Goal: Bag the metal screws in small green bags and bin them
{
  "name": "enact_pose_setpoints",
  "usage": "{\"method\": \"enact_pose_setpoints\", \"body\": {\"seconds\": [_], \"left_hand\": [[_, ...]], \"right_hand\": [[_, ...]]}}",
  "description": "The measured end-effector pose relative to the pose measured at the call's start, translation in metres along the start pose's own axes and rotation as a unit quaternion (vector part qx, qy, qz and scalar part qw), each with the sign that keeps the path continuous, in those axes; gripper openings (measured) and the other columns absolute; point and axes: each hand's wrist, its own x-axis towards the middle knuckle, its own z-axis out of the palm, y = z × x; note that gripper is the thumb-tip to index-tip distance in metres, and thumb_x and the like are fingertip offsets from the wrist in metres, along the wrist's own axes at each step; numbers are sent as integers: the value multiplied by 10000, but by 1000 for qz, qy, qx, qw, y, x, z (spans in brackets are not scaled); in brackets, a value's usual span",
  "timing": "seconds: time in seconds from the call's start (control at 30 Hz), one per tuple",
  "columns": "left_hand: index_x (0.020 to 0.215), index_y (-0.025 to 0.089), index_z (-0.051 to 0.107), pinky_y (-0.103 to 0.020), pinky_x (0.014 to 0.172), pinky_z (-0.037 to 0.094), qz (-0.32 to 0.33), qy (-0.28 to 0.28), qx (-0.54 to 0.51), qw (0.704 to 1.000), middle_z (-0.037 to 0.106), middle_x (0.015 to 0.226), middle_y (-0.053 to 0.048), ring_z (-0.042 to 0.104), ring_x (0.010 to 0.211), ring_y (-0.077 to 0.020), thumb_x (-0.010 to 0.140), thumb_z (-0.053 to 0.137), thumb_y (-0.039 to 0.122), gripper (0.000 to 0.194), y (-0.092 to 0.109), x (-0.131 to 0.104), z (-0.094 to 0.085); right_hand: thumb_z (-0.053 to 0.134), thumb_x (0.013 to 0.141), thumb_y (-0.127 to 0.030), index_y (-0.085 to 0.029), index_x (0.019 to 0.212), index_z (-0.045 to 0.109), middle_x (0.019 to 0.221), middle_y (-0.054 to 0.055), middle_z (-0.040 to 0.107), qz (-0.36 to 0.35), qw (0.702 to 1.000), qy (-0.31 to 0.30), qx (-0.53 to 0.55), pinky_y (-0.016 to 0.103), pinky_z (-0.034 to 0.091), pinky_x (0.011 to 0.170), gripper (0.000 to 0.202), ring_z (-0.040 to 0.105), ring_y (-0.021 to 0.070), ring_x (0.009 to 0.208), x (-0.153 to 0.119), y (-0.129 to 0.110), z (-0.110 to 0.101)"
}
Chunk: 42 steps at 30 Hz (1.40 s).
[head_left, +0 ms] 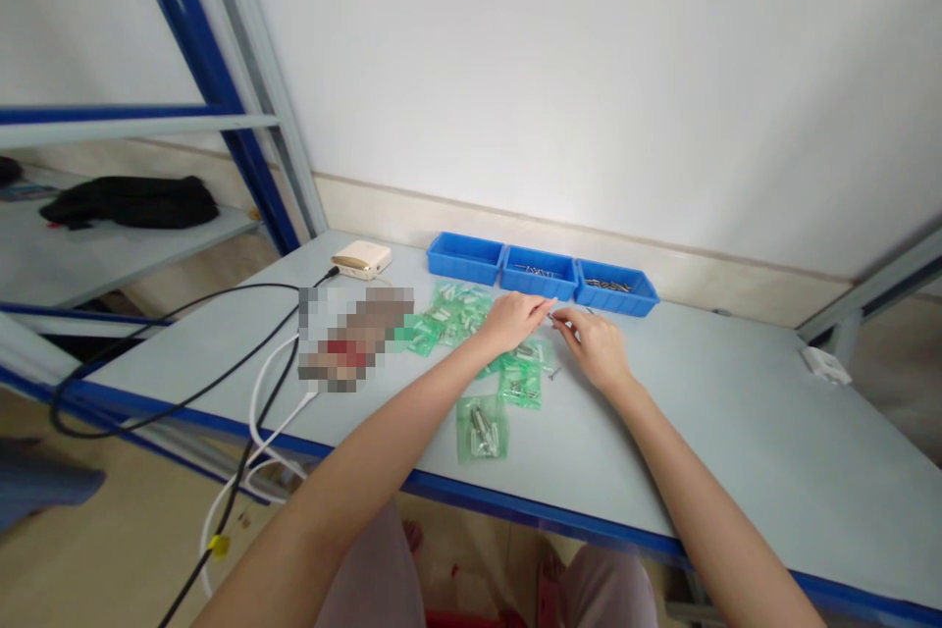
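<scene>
Where left grip [516,320] nears right grip [598,345]: small grey metal piece [551,317], mostly hidden
Left: pinched, hold unclear
Right: pinching it

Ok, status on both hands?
Left hand and right hand close together. Small piece at their fingers, details unclear. Green packets near left hand; blue bins just beyond.

tabletop [706,412]: smooth, pale grey, low sheen, with a blue edge that looks like painted metal. three bins [543,273] at tabletop's back: blue plastic, slightly glossy. screws [609,286] in tabletop's rightmost bin: shiny metal. packets [483,429] on tabletop: thin green see-through plastic, crinkled, glossy. white box [361,259] at tabletop's back left: smooth plastic look, shiny gold-toned front. bundle [130,202] left of tabletop: black cloth, matt. wall behind tabletop: smooth, soft sheen.
</scene>
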Motion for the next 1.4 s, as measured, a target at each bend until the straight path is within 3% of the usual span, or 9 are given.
{"method": "enact_pose_setpoints", "body": {"seconds": [0.17,0.43,0.53,0.73,0.9,1.0,1.17,1.27,1.4], "left_hand": [[580,157,567,-225,571,323,-55,46,22,997,547,490,-2,503,507,-123,914,301,397,490,-16,4,-5],[584,162,574,-224,579,324,-54,17,32,998,563,509,-4,519,534,-126,908,300,392,482,-17,2,-6],[589,165,572,-221,568,320,-54,7,29,998,573,521,0,522,531,-123,907,300,389,475,-16,1,-7],[607,163,583,-222,564,317,-39,-14,47,998,577,530,-9,520,536,-122,905,313,361,449,-13,3,-8],[637,151,590,-221,578,327,-30,-37,82,996,573,550,-18,528,557,-123,911,312,351,438,-9,1,-5],[701,153,602,-230,593,353,-22,-48,110,993,598,608,-26,557,601,-140,917,304,354,419,-8,-1,-5],[1179,203,453,-243,736,421,66,-17,163,984,605,1017,-47,581,878,-160,895,406,313,308,-6,-4,-7],[1154,206,468,-259,774,433,107,-7,224,969,560,1090,-61,551,964,-178,875,458,266,286,-8,-4,-9],[949,179,573,-262,718,444,107,-28,261,959,593,951,-53,576,877,-180,867,472,245,146,-16,-1,-9]], "right_hand": [[397,903,-299,-231,984,607,932,7,687,26,999,12,30,249,399,696,235,621,166,826,19,6,3],[263,935,-388,-180,1181,523,1020,114,655,120,986,-65,-97,264,415,721,414,606,197,916,110,13,-20],[257,938,-374,-188,1134,541,1005,112,654,158,976,-60,-141,266,410,700,392,611,200,889,99,21,-30],[522,804,-459,-231,853,634,869,31,666,211,962,-137,-103,239,381,608,259,611,192,813,6,48,-34],[566,778,-319,-215,822,637,898,34,640,214,966,-137,-49,242,364,590,134,599,189,805,-43,61,-24],[528,793,-264,-196,776,635,900,44,640,215,971,-105,-21,256,372,607,128,596,186,786,-40,58,-18],[518,787,-301,-195,805,633,848,27,670,187,969,-81,137,273,409,635,158,596,172,728,4,40,1],[528,754,-298,-167,759,614,760,23,673,184,932,-79,301,252,435,569,157,578,133,587,33,30,23],[577,690,-352,-150,721,599,630,21,649,187,871,-58,451,235,428,470,206,541,119,491,47,26,52]]}}
